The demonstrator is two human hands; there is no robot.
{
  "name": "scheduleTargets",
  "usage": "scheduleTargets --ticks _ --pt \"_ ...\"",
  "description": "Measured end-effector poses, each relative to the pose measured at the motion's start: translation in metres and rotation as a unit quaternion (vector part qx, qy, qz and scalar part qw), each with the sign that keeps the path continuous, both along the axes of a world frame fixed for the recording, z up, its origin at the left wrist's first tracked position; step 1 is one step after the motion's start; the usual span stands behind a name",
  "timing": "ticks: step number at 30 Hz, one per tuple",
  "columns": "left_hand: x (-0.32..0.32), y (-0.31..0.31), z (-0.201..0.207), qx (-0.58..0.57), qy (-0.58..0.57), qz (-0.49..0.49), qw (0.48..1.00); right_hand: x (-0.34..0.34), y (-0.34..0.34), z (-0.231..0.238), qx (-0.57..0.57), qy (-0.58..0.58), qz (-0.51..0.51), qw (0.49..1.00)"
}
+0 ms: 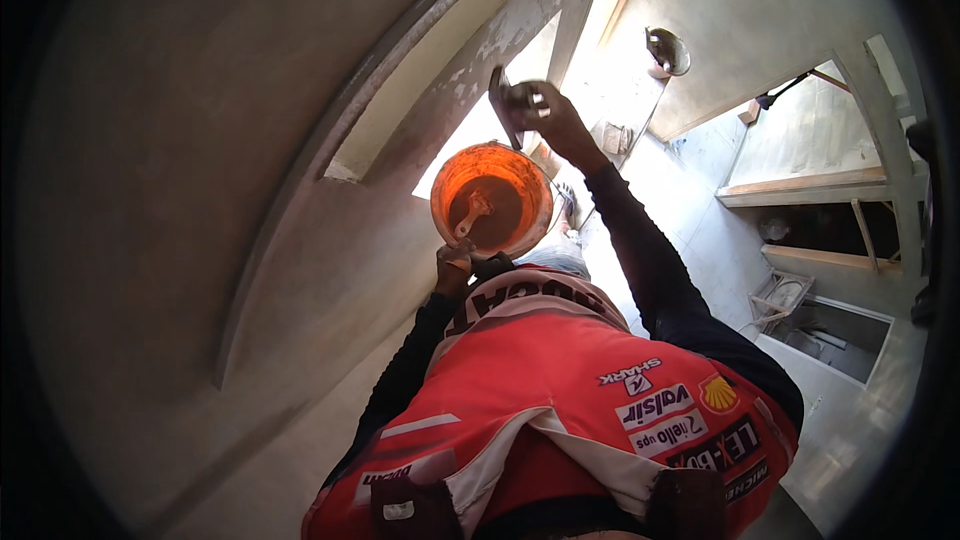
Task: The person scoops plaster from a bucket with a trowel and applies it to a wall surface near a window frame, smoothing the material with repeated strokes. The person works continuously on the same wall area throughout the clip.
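Observation:
My left hand [455,266] grips the near rim of an orange bucket [450,185], close against my waist. Wet greyish-brown mix covers the bucket's bottom. A tool with a pale, smeared handle [472,217] leans in that mix; its working end is sunk, so I cannot tell its kind. Beyond the bucket's far right rim, my right hand [545,112] is raised and closed around the handle of a plastering trowel [504,106]. Its dark flat blade stands nearly upright, facing the wall side, apart from the bucket.
A plastered wall [150,190] fills the left, with a curved ledge [300,165] and a recess beside the bucket. Another bucket [667,52] stands on the far floor. Right are framed openings with wooden edging [805,187] and a small frame-like object [782,295].

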State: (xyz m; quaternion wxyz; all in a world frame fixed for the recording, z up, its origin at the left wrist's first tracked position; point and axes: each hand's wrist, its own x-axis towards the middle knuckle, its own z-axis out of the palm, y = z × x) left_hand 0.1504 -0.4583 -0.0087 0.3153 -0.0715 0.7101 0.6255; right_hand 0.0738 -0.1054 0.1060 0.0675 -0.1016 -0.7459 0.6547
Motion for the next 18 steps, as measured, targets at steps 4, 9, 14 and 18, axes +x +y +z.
scheduleTargets --ticks 4,9,14,18 --pt "0.004 -0.002 0.018 0.023 0.059 -0.02 0.998 -0.048 -0.055 0.021 0.148 0.247 -0.235 0.929" --pt "0.005 -0.003 0.037 0.013 -0.105 0.087 0.991 -0.042 -0.103 0.008 0.25 0.223 -0.153 0.93" --pt "0.013 -0.025 0.043 -0.021 0.032 -0.006 0.999 -0.057 -0.082 0.023 0.214 0.251 -0.304 0.894" --pt "0.013 -0.026 0.037 -0.022 -0.075 0.069 0.995 -0.045 -0.11 0.029 0.263 0.361 -0.163 0.88"
